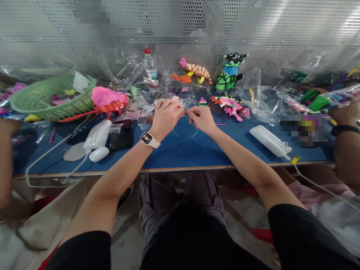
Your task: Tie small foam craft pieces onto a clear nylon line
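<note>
Hands meet over the middle of the blue surface (182,153), raised a little above it. From my remote seat I see the left hand (165,117), with a pale smartwatch (147,138) on its wrist, curled with its grip clenched on a small pink piece (175,102) that peeks out above the knuckles. The right hand (201,118) sits just beside it, fingertips almost touching the left's, its grip pinched shut on a thin thread (185,135) that hangs in a loose loop beneath both hands, over the surface.

Just beyond the hands lie crumpled clear plastic bags (180,92) and a pink foam figure (232,105). Farther back, against the perforated metal wall (180,33), stand a water bottle (150,67), an orange foam animal (194,73) and a green foam turtle (227,80). To the left, a green basket (42,99) leans tilted beside a pink and orange heap (108,99); a dark phone (121,135) and a white power bank (98,135) lie nearer the edge. A second white power bank (268,140) lies to the right. A co-worker's hand (344,112) with a black wristband (344,129) rests at the far right.
</note>
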Action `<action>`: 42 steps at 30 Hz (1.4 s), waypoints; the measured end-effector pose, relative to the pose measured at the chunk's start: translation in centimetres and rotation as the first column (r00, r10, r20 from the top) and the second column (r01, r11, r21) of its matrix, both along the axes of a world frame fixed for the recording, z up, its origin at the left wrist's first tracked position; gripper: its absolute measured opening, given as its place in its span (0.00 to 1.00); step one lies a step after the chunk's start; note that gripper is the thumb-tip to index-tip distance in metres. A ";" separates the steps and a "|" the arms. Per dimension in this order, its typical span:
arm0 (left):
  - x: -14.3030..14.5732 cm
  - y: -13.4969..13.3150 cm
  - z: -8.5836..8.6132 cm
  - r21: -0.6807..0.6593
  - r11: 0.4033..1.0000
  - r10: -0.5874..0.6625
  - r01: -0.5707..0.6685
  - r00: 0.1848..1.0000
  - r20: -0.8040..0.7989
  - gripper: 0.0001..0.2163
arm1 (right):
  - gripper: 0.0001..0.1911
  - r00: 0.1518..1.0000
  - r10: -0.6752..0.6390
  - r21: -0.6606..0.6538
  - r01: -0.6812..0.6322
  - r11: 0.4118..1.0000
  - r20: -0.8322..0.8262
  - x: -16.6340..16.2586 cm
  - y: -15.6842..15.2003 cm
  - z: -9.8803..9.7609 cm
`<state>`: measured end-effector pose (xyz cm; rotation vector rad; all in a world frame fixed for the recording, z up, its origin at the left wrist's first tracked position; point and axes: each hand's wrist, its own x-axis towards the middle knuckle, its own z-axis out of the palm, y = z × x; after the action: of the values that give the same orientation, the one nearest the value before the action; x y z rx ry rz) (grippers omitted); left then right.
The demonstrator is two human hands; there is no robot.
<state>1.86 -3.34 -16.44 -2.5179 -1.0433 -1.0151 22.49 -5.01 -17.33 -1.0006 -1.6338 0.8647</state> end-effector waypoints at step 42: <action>-0.1 1.6 -0.3 -0.513 0.686 -0.099 0.516 0.764 0.637 0.27 | 0.16 0.988 -0.076 0.259 0.038 0.965 0.136 0.1 -0.5 0.5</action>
<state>1.74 -1.72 -16.71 -3.1473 -1.3225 -1.8834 22.58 -5.52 -16.79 -0.9401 -1.7783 0.5345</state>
